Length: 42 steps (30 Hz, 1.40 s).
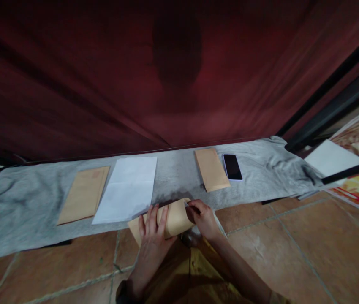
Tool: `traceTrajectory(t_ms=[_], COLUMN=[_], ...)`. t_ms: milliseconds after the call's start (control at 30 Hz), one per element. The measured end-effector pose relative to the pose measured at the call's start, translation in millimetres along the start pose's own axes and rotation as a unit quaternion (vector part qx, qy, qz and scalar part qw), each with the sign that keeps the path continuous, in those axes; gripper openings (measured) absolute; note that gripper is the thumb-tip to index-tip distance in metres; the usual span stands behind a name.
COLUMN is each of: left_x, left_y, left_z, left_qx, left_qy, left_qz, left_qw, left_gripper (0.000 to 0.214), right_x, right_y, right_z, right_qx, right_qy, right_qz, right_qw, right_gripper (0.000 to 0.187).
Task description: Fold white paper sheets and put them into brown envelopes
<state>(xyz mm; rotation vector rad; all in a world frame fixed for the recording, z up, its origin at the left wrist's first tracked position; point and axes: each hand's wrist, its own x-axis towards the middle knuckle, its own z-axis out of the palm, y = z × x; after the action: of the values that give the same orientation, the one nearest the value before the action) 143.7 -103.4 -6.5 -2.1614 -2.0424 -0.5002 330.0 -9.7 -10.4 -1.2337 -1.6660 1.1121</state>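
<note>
A brown paper envelope [176, 217] is held over the near edge of the grey cloth, its right end bowed into an open mouth. My left hand [154, 226] grips it from the left, fingers spread across its upper face. At the mouth, my right hand [203, 217] has its fingers pinched together on the envelope's edge. A small pale sliver shows beside those fingertips; I cannot make out what it is. Left of the hands lie white paper sheets [129, 185] with a faint crease across them. Beyond my right hand rests another brown envelope [213, 169].
More brown envelopes [82, 196] lie at the left on the grey cloth [179, 169]. A phone [232, 166] is at the right. Dark red fabric [179, 105] hangs behind the cloth. A dark frame bar [334, 101] and a white sheet [333, 158] are far right. Tiled floor [277, 249] lies below.
</note>
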Motion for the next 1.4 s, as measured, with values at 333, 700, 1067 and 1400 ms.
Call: traceTrajectory(t_ms=[333,700,1067,1400], left_x=[8,15,66,84], left_y=[-3,3,27,-9], left_z=[-1.1,13.2,36.9,51.2], left_qx=[-0.002,-0.368,-0.687,-0.635], left_qy=[0.003,0.068,-0.040,-0.087], left_qz=[0.023,-0.249,-0.417,-0.393], left_qw=[1.000,0.893,0.594,0.660], left_gripper=[0.083,0.085,0.056,0.040], right_x=[0,15,15,9], right_y=[10,9,21,58], right_z=[8,20,55,22], right_qx=[0.139,0.416,0.395,0.168], right_qy=[0.072,0.139,0.111,0.086], right_qz=[0.103,0.211,0.203,0.132], right_qw=[0.982,0.874,0.889,0.973], right_gripper=[0.033,0.025,0.032,0.043])
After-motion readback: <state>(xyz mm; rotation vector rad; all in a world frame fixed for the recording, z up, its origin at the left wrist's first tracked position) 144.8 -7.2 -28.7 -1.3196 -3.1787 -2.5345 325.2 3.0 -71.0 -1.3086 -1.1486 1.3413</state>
